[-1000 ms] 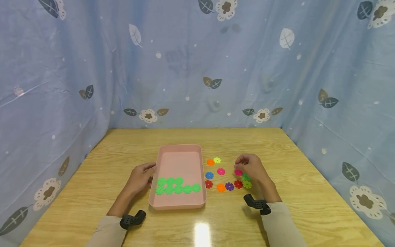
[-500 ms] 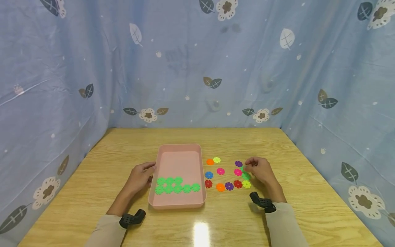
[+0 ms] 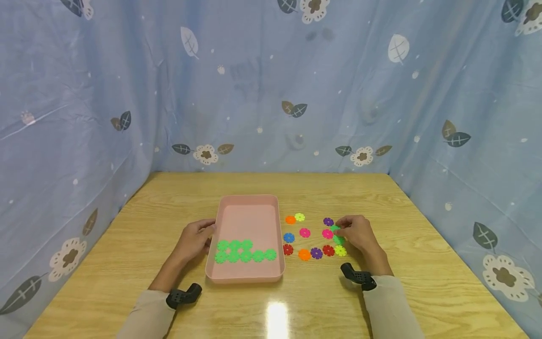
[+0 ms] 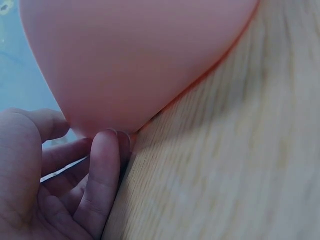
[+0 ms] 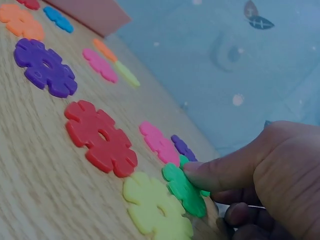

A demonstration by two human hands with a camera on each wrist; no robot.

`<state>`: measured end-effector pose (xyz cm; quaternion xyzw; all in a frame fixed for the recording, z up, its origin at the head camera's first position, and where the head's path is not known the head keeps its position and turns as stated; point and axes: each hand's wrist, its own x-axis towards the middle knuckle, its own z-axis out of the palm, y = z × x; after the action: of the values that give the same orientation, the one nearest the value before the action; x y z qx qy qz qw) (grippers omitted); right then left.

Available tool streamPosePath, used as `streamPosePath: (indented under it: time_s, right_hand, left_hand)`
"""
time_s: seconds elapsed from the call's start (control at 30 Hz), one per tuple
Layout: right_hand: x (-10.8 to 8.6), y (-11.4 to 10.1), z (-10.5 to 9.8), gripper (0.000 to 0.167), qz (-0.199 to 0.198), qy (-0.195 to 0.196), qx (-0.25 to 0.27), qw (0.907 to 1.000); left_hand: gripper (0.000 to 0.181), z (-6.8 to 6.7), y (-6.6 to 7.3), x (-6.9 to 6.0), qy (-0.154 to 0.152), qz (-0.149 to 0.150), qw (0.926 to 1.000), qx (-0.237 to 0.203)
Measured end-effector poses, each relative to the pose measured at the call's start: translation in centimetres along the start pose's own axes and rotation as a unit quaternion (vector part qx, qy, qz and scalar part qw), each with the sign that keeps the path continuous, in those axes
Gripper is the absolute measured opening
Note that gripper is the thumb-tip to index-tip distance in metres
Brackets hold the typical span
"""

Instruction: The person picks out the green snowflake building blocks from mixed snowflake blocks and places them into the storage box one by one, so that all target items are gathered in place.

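Note:
A pink tray (image 3: 250,278) stands on the table with several green snowflake discs (image 3: 246,256) laid in two rows in its near half. My left hand (image 3: 194,241) holds the tray's left side, thumb at the rim and fingers against the outer wall (image 4: 125,65). To the right, my right hand (image 3: 359,234) is at a pair of green discs that partly overlap. Its thumb presses on a green disc (image 5: 185,189) with the fingers curled behind, pinching it; the far fingertips are hidden. Pink (image 5: 159,142), purple (image 5: 183,148) and yellow-green discs (image 5: 157,206) lie close by.
Loose snowflake discs lie between tray and right hand: orange (image 3: 290,220), blue (image 3: 289,238), pink (image 3: 305,232), red (image 3: 328,250) and others. A blue patterned curtain (image 3: 262,84) surrounds the wooden table (image 3: 186,193) at the back and sides.
My right hand has moved right and slightly nearer, off the purple disc, which now shows, to the green discs. The left hand stays at the tray.

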<state>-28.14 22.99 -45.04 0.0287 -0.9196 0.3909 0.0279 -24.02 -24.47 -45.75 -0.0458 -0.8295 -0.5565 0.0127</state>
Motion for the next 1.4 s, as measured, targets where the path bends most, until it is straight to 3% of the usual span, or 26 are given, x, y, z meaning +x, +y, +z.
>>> streamPosePath:
  time_s: [0.6, 1.0, 1.3, 1.4]
  right_hand:
    - [-0.1, -1.1, 0.9, 0.025, 0.035, 0.014, -0.075, 0.9965]
    - [0.0, -1.3, 0.8, 0.026, 0.017, 0.015, -0.038, 0.999]
    - [0.2, -1.8, 1.3, 0.027, 0.006, 0.018, -0.044, 0.9989]
    - [0.3, -1.9, 1.4, 0.026, -0.006, 0.022, -0.021, 0.9995]
  left_hand:
    - [0.047, 0.2, 0.1, 0.0, 0.0, -0.009, 0.9999, -0.007]
    - [0.049, -0.1, 0.4, -0.1, -0.005, -0.006, 0.9999, -0.006]
    - [0.046, 0.0, 0.2, 0.0, -0.002, -0.003, 1.0, -0.006]
    - [0.046, 0.2, 0.0, 0.0, -0.002, -0.004, 1.0, -0.006]
